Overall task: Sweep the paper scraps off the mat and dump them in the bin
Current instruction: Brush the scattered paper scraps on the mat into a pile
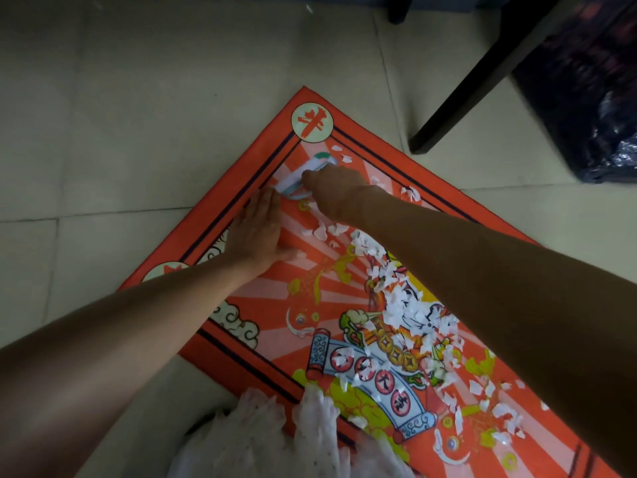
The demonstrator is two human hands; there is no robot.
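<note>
A red printed mat [241, 343] lies on the tiled floor. Several white paper scraps [406, 305] are strewn across its middle and right side, with a few near its far corner. My right hand [336, 188] grips a small white and pale blue hand brush [300, 179] near the mat's far corner. My left hand [256, 232] lies flat on the mat just left of the brush, fingers straight, touching the fabric.
A dark chair or table leg [458, 94] stands on the floor beyond the mat's right edge. A black plastic bin bag [593, 108] sits at the far right. Pale floor tiles [120, 132] spread to the left. White lacy clothing [275, 439] hangs at the bottom.
</note>
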